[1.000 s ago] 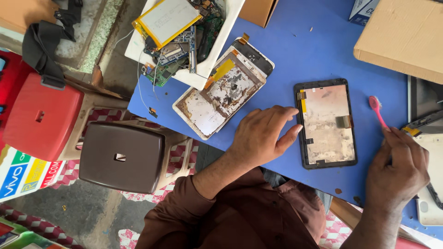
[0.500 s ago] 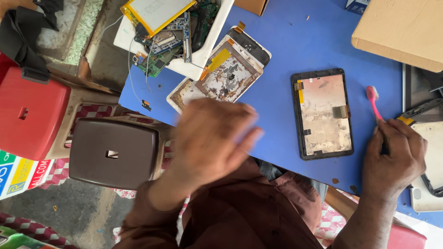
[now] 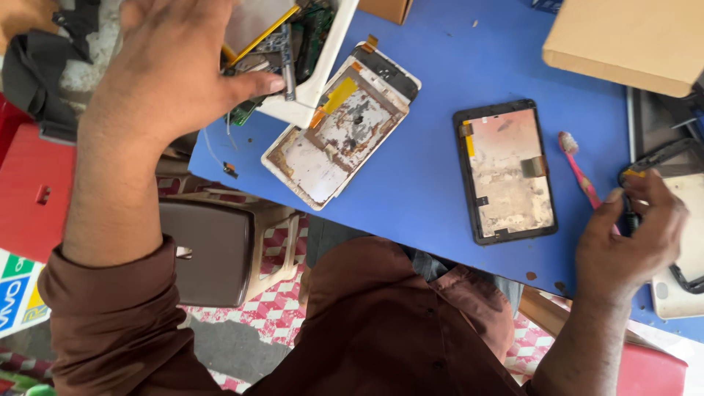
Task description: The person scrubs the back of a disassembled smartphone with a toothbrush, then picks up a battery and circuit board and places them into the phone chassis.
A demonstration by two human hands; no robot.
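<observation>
1. The left hand [image 3: 165,70] hovered spread wide, holding nothing, thumb tip beside the white tray [image 3: 315,81] of loose boards at the blue table's [image 3: 433,183] far left corner.
2. That tray looked light and stiff; its contents (thin boards, trailing wires) seemed fragile, so the rim was judged the safest hold.
3. The right hand [image 3: 631,235] rested curled at the table's right edge, fingers pinched on a dark tool [image 3: 629,216] beside a pink toothbrush [image 3: 583,176].
4. An opened tablet [image 3: 506,172] lay between the hands.
</observation>
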